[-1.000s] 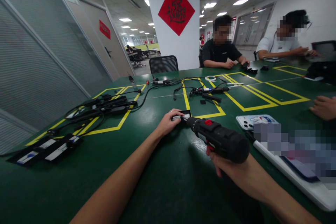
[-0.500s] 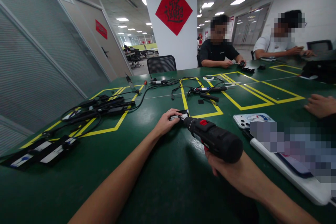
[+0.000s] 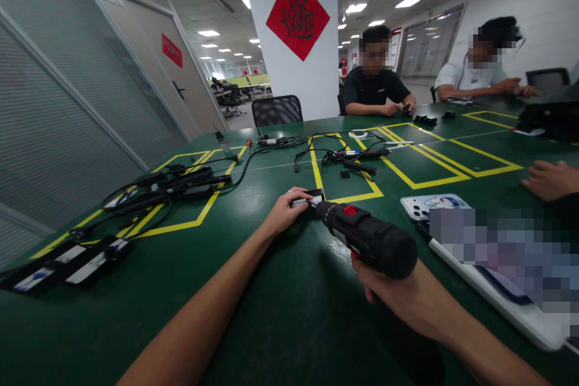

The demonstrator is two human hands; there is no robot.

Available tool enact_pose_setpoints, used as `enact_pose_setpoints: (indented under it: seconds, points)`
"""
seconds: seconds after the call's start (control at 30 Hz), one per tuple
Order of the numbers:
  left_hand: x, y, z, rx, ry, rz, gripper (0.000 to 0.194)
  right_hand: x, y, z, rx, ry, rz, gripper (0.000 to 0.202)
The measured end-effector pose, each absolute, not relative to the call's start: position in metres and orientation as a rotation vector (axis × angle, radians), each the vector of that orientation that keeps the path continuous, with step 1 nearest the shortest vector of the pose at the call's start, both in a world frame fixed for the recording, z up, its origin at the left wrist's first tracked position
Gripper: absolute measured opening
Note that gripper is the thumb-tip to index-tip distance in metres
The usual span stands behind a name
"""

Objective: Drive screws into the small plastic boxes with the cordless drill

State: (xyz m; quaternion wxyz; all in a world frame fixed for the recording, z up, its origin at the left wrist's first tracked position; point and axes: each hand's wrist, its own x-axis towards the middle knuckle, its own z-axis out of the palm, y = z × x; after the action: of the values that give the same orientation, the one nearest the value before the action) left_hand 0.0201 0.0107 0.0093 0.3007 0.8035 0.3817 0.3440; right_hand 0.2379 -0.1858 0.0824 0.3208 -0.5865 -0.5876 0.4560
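In my right hand point(image 3: 382, 280) is a black cordless drill point(image 3: 366, 238) with red details, its chuck pointing away from me to the left. The bit reaches a small black and silver part point(image 3: 315, 195) on the table. My left hand point(image 3: 289, 208) grips that part from the left, fingers curled over it and a ring on one finger. The part's exact kind is too small to make out. Whether the bit sits in a screw is hidden by the chuck and fingers.
The green table point(image 3: 253, 289) bears yellow tape rectangles. At left lie black cables and boxes point(image 3: 194, 184). Beyond my hands is a pen-like tool point(image 3: 357, 154) with cables. A phone point(image 3: 436, 204) and white device point(image 3: 497, 295) lie at right, near another person's hand point(image 3: 552, 181). Two people sit opposite.
My hands, the drill and the small part hold nearly the same position. The view has shifted very slightly. Across the table, the hands of the person in black have moved a little.
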Motion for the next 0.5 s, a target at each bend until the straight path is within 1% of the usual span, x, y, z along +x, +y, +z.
enact_pose_setpoints:
  seconds: [0.13, 0.23, 0.5]
  points:
    - [0.0196, 0.0118, 0.0083, 2.138, 1.011, 0.911, 0.023, 0.2393, -0.1859, 0.08, -1.538, -1.596, 1.14, 0.023]
    - [0.0193, 0.0125, 0.0073, 2.138, 1.014, 0.91, 0.024, 0.238, -0.1856, 0.0817, -1.533, -1.58, 1.142, 0.02]
    - [0.0198, 0.0114, 0.0086, 2.149, 1.01, 0.91, 0.024, 0.2372, -0.1853, 0.0847, -1.532, -1.485, 1.265, 0.025]
